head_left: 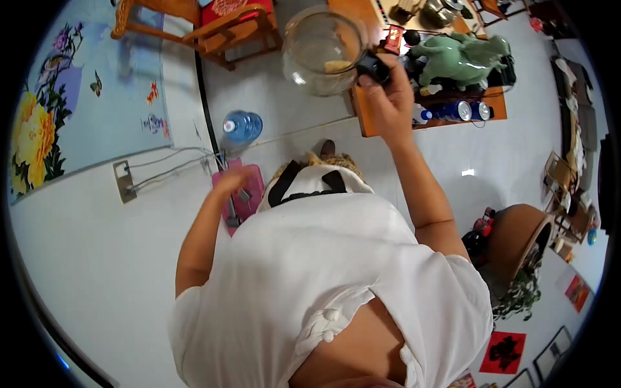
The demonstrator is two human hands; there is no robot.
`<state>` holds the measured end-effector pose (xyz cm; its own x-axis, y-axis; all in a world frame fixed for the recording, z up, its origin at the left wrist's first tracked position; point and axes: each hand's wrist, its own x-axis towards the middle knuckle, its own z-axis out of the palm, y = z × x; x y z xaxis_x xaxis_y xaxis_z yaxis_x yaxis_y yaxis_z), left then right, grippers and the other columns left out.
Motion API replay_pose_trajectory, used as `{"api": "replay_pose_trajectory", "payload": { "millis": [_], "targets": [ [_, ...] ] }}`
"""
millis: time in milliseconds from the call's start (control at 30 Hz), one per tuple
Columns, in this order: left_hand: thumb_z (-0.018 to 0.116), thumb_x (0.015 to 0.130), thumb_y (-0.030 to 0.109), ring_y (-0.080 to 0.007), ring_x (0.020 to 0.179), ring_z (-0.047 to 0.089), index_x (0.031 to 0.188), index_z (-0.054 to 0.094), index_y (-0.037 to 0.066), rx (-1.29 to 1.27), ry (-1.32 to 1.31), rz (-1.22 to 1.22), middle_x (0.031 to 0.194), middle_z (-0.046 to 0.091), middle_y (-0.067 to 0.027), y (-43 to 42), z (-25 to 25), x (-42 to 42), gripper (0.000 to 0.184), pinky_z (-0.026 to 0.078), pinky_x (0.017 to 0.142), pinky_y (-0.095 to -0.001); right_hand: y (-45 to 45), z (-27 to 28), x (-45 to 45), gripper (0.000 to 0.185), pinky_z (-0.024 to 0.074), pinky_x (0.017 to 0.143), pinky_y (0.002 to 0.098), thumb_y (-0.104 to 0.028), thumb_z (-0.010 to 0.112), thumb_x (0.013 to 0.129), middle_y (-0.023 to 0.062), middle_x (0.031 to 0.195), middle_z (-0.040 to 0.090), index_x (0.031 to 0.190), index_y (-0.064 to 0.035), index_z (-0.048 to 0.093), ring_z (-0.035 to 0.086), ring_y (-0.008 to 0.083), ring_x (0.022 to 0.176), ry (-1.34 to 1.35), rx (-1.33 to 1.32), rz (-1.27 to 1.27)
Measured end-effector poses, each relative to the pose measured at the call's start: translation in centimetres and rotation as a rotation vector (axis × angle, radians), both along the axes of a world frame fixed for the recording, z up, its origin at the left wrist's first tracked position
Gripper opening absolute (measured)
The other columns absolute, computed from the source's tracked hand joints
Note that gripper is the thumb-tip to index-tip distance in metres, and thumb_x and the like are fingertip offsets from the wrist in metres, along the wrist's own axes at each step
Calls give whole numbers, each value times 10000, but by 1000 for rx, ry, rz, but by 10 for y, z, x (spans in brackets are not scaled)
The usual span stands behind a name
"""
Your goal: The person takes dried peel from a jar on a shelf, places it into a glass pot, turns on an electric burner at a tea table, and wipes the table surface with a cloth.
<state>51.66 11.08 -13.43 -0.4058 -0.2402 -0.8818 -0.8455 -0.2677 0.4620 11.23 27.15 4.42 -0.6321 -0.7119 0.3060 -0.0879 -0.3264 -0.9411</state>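
My right hand is wrapped round the black handle of a clear glass pot, which is up in front of me beside the wooden table's edge. Something pale yellow lies in or shows through the pot. My left hand is lower on the left, above a pink tray or stool with grey objects on it. Motion blurs its fingers, so their pose is unclear. A blue-tinted plastic bottle stands on the floor between the left hand and the pot.
The wooden table bears a green ceramic figure, blue cans and a metal pot. A wooden chair stands at the upper left. Cables run from a wall socket. A large brown planter is at the right.
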Motion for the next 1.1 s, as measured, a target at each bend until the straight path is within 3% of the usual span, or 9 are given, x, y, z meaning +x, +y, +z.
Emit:
{"api": "replay_pose_trajectory", "payload": {
  "millis": [33, 100, 200, 433, 533, 767, 900, 967, 1100],
  "targets": [
    [585, 969, 348, -86, 481, 427, 804, 592, 127, -94, 58, 168, 595, 497, 19, -13, -12, -16, 275, 302, 449, -262, -5, -2, -9, 247, 448, 824, 235, 49, 592, 901, 38, 1039, 527, 1139, 11, 537, 523, 97, 899, 52, 2, 8],
    [606, 976, 343, -76, 500, 393, 899, 630, 102, -163, 125, 393, 648, 465, 36, -39, -17, -55, 254, 290, 455, -256, -13, -9, -21, 215, 448, 836, 236, 54, 584, 890, 38, 1046, 526, 1101, 24, 549, 518, 92, 907, 30, 4, -16],
    [577, 1001, 332, -79, 530, 405, 954, 624, 77, -103, 191, 482, 653, 455, 34, -62, 12, -132, 264, 316, 486, -249, -25, -21, -36, 197, 437, 837, 234, 44, 587, 892, 28, 1041, 528, 1083, 12, 551, 513, 89, 913, -69, 58, -44],
    [558, 1015, 287, -72, 608, 442, 1003, 642, 62, -88, 474, 296, 708, 494, 30, -121, 59, -267, 241, 354, 562, -218, -73, -42, -77, 180, 428, 792, 227, 26, 584, 904, 6, 977, 526, 1078, -6, 548, 491, 70, 874, -97, 144, -165],
    [566, 1010, 274, -78, 619, 457, 969, 650, 55, -82, 539, 48, 718, 519, 19, -164, 59, -311, 238, 379, 573, -228, -101, -45, -94, 187, 433, 838, 234, 32, 576, 902, 9, 985, 534, 1085, -4, 550, 502, 77, 905, -173, 191, -215],
    [593, 996, 295, -84, 627, 493, 951, 651, 53, 121, 300, -454, 726, 580, 5, -247, 35, -392, 253, 411, 584, -238, -186, -59, -140, 263, 439, 861, 230, 76, 563, 868, 27, 1038, 539, 1122, 7, 553, 531, 93, 945, -161, 76, -445],
    [572, 1006, 285, -77, 626, 505, 955, 647, 60, 41, 292, -389, 728, 586, 8, -300, 20, -440, 243, 415, 580, -243, -219, -63, -162, 270, 447, 861, 235, 91, 549, 857, 45, 1104, 503, 1115, 11, 545, 522, 111, 957, -221, -8, -542],
    [545, 1016, 272, -74, 634, 508, 983, 640, 67, 15, 318, -278, 747, 590, 13, -319, 25, -465, 228, 412, 593, -238, -226, -70, -176, 348, 445, 917, 249, 77, 517, 859, 21, 1104, 511, 1196, -9, 528, 510, 101, 986, -146, 19, -556],
    [532, 1021, 271, -68, 647, 511, 1002, 641, 77, -1, 360, -183, 757, 591, 20, -347, 33, -510, 223, 411, 608, -225, -242, -76, -200, 277, 445, 874, 248, 73, 531, 859, 31, 1091, 488, 1123, -12, 533, 496, 110, 990, -126, 29, -610]
  ]
}}
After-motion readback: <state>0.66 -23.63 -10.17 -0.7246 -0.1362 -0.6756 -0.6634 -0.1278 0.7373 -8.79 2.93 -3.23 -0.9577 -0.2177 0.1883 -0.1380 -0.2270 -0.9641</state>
